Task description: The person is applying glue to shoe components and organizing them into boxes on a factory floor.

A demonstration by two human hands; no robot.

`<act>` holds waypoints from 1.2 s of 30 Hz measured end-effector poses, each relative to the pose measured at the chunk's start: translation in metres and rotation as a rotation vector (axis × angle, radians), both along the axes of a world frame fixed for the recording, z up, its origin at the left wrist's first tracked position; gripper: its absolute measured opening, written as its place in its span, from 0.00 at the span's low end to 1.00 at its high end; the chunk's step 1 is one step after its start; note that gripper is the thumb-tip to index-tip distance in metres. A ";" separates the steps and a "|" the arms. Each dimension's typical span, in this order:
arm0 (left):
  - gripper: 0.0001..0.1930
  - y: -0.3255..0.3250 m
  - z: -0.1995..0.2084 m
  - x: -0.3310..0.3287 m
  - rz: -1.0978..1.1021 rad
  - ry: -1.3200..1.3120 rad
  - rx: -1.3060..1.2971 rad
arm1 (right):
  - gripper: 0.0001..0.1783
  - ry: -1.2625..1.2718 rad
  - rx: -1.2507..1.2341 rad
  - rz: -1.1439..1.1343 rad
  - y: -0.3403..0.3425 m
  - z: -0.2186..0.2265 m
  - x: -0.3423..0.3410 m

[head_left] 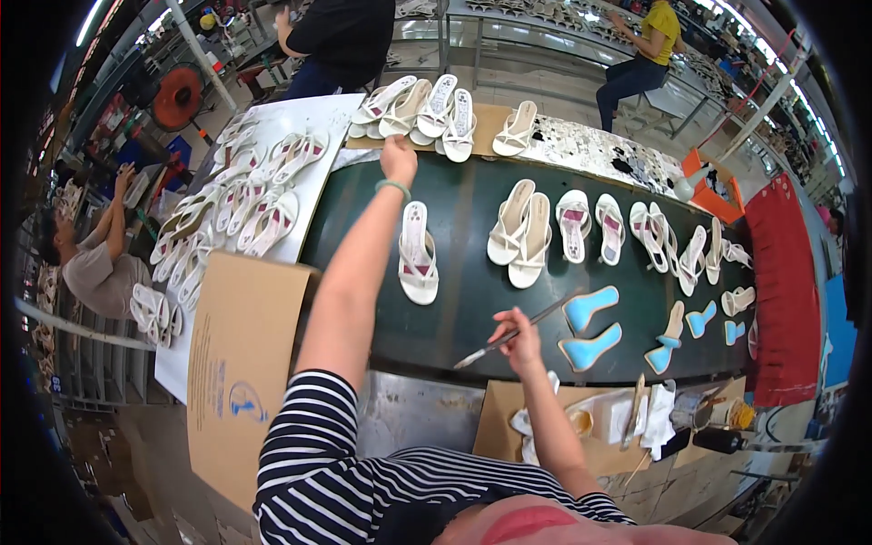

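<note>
My left arm stretches to the far edge of the dark green belt. My left hand (398, 159) is closed at the toe end of a white strappy sandal (406, 107) with a beige insole; the fingertips are partly hidden. My right hand (520, 343) grips a thin dark-handled brush (495, 346), its tip pointing left and down over the belt. Between the arms a single white sandal (418, 254) lies on the belt. A pair of white sandals with beige insoles (520, 232) lies beyond the right hand. Blue insole pieces (590, 347) lie just right of it.
More white sandals (610, 227) line the belt (463, 195) to the right. Sandals crowd a white table (336, 113) at left, beside a cardboard box (238, 363). Below the belt, a cardboard-covered shelf (495, 409) holds brushes and cloths. Other people sit or stand around.
</note>
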State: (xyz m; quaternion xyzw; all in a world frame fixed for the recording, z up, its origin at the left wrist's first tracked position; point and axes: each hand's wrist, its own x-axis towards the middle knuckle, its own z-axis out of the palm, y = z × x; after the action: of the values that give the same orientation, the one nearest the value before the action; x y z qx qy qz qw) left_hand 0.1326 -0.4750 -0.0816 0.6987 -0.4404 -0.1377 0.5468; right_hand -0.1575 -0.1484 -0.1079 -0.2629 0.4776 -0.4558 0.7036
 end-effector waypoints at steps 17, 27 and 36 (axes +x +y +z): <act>0.25 -0.370 -0.067 0.055 -0.542 -1.150 0.070 | 0.26 0.019 0.065 -0.369 -0.079 -0.117 0.028; 0.28 -0.399 -0.075 0.057 -0.625 -0.967 0.143 | 0.27 -0.200 0.031 -0.452 -0.075 -0.147 0.022; 0.24 -0.387 -0.064 0.051 -0.590 -1.057 -0.029 | 0.25 -0.209 0.046 -0.405 -0.073 -0.147 0.017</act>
State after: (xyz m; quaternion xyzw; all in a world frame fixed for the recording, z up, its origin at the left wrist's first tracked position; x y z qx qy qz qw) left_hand 0.1841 -0.8624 -0.1453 0.5135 -0.8292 0.0883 0.2023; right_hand -0.1403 -0.2219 -0.2545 -0.0970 0.4552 -0.6015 0.6493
